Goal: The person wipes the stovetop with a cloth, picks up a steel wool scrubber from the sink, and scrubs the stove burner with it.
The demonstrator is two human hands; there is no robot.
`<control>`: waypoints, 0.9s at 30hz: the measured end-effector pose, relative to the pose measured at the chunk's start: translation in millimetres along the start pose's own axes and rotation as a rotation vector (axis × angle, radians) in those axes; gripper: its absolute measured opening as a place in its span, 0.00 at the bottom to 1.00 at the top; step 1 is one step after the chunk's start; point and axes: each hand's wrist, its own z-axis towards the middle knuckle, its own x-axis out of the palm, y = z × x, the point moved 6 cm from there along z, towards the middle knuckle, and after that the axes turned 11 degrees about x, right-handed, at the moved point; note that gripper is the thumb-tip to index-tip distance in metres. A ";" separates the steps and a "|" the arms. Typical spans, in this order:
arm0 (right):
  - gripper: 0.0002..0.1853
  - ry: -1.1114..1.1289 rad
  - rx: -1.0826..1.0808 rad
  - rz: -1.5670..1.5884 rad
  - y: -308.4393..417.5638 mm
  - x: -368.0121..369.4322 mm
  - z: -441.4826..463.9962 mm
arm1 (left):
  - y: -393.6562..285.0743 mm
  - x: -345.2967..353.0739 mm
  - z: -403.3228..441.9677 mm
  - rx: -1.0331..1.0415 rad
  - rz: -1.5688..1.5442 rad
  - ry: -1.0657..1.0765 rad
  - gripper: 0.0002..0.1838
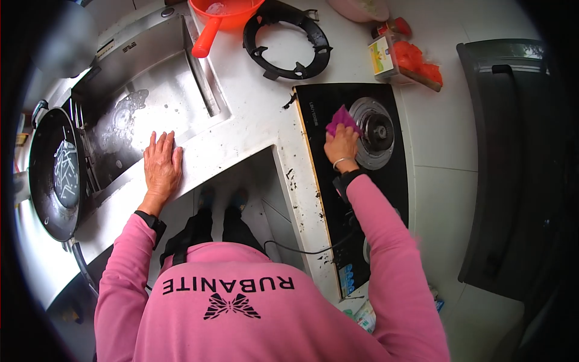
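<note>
My right hand [342,146] is closed around a purple cloth [344,120] and presses it onto the black gas stove [327,104], at the left side of the round metal burner [379,131]. A bracelet and a dark band circle that wrist. My left hand [161,166] lies flat on the white counter's edge beside the steel sink [199,78], with its fingers stretched out and nothing in it. Wet patches show on the sink's bottom.
A black wok [45,181] stands at the sink's left. Behind the stove lie a black pan support [252,51] and an orange-red dipper [207,37]. A clear box [386,55] with a red bag [416,60] sits against the wall. Dark crumbs speckle the counter, and a cable [301,250] hangs below.
</note>
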 end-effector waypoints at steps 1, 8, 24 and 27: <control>0.19 0.039 0.014 -0.012 2.3 -1.0 -8.5 | 0.2 -0.6 -0.3 -0.004 -0.006 0.005 0.21; 0.19 0.319 -0.159 0.395 -29.3 -0.7 -60.3 | 1.8 2.7 -2.1 -0.008 -0.018 0.008 0.21; 0.23 -0.271 0.282 0.007 -198.5 40.3 11.0 | -5.0 9.4 -0.6 0.013 0.069 0.002 0.19; 0.21 -0.065 0.284 -0.033 -186.5 38.4 13.5 | -4.8 9.1 -1.9 0.010 0.062 0.002 0.19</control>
